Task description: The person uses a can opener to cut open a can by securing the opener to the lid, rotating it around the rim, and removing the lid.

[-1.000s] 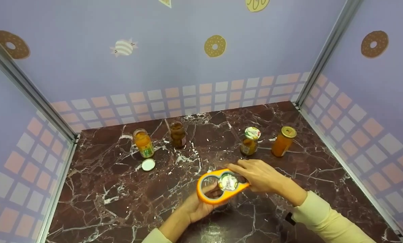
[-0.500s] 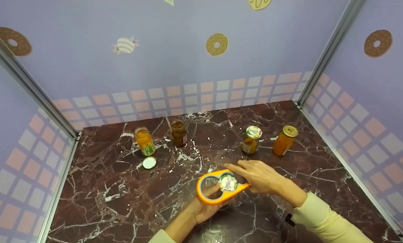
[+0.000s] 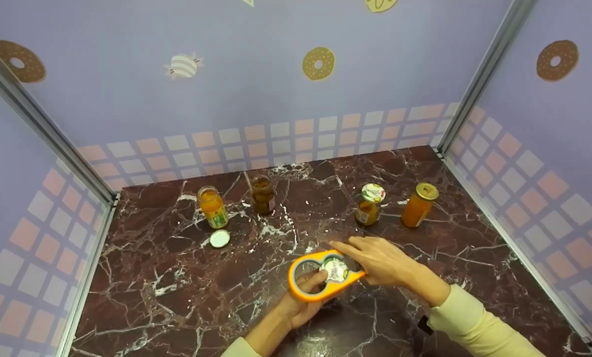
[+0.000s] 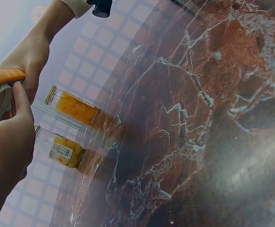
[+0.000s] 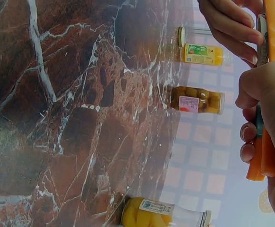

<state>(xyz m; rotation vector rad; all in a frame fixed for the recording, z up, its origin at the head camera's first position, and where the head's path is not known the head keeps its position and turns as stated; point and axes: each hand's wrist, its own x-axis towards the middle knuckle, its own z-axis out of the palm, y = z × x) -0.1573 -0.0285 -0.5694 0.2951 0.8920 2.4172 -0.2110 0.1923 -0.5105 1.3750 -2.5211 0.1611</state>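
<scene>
My right hand [image 3: 382,260] grips the handle end of an orange jar opener [image 3: 309,297] with a grey inner edge. A white printed jar lid [image 3: 336,269] sits in the opener's smaller opening, nearest the handle. Reaching up through the larger opening, my left hand [image 3: 298,305] has its thumb on the lid's edge. Its other fingers [image 5: 232,30] are bent against the lid's underside in the right wrist view, so the lid is pinched. No jar shows beneath the lid there. In the left wrist view the opener [image 4: 3,77] is partly cut off.
At the back left stand an uncapped orange jar [image 3: 212,207] and a dark brown jar [image 3: 262,196]. A loose white lid [image 3: 220,238] lies before the orange one. Two capped jars, one yellow [image 3: 368,213] and one orange [image 3: 416,210], stand right. Walls border the marble table [image 3: 142,297].
The left hand has shifted slightly right, and its thumb has come onto the lid's edge. The opener and right hand stay nearly in place.
</scene>
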